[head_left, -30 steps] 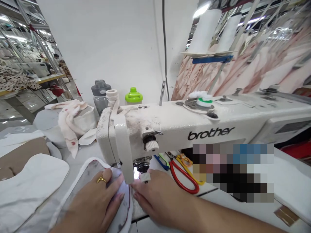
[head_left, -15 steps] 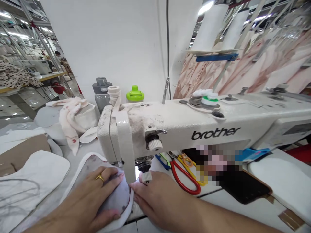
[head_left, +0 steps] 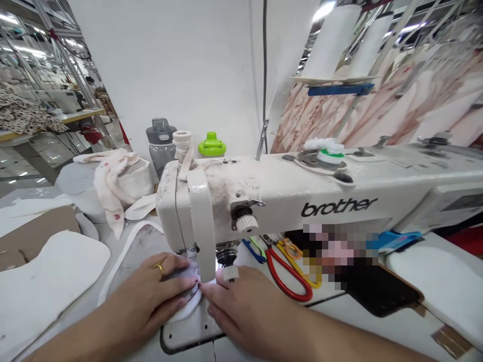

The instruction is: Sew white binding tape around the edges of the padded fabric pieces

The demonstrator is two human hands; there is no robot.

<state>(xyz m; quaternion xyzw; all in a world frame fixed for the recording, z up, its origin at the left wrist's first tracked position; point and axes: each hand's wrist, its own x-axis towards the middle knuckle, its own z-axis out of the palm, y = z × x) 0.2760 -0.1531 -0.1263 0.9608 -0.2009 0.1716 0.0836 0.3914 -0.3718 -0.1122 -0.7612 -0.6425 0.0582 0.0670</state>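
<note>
A grey fabric piece with a white edging strip [head_left: 116,259] lies under the needle end of a white sewing machine [head_left: 275,186]. My left hand [head_left: 162,286], with a gold ring on one finger, rests on the fabric left of the needle. Its fingers stretch out flat, fingertips close to the edging. On the other side, my right hand [head_left: 249,301] pinches the fabric's edge between thumb and forefinger, just below the presser area. The needle and foot are hidden behind the machine head and my fingers. Part of the metal bed plate [head_left: 184,334] shows below.
Red-handled scissors [head_left: 289,281], yellow-handled scissors [head_left: 302,266] and a dark phone [head_left: 381,289] lie right of my right hand. White cut pieces [head_left: 56,286] cover the left side. A grey bottle [head_left: 161,143] and a green-lidded bottle [head_left: 212,146] stand behind the machine.
The fabric has shifted and turned by the needle, uncovering the bed plate's front corner. My left hand has drawn its fingers closer together, nearer the needle. My right hand stays nearly in place.
</note>
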